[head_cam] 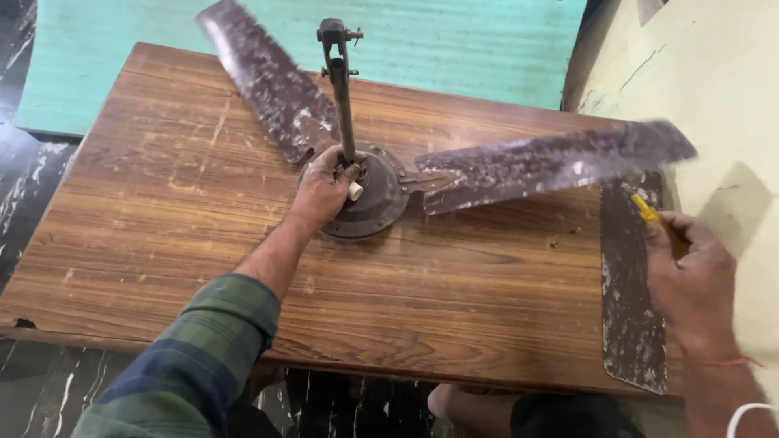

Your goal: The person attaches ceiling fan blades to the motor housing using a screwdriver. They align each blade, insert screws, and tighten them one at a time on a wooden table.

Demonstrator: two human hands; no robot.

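Nearest the camera, a forearm in a green and blue plaid sleeve (195,357) reaches up from the lower left across the wooden worktop (162,227), while the right hand (694,280) comes in at the lower right edge, a thin red thread around its wrist. The right hand is curled closed around a yellow-handled tool (649,212), of which only the yellow end shows above the fingers (its tip is too blurred to make out), and it sits just beside the outer end of a detached fan blade (629,308) lying flat along the worktop's right side. Farther in, near the middle of the worktop, the left hand (324,191) rests on the round, dark motor housing (365,195) of an old ceiling fan, its fingers bent around the base of the down rod (342,97) where rod and housing meet; a small white piece (355,191) shows at the fingertips. The rod stands upright out of the housing towards the camera, ending in a bracket with a cross pin. Two worn, brown, paint-flecked blades remain attached: the right blade (552,162) stretches towards the cream wall (714,81), and the far blade (268,81) angles up to the back left, over the teal surface (471,40) beyond the worktop's far edge
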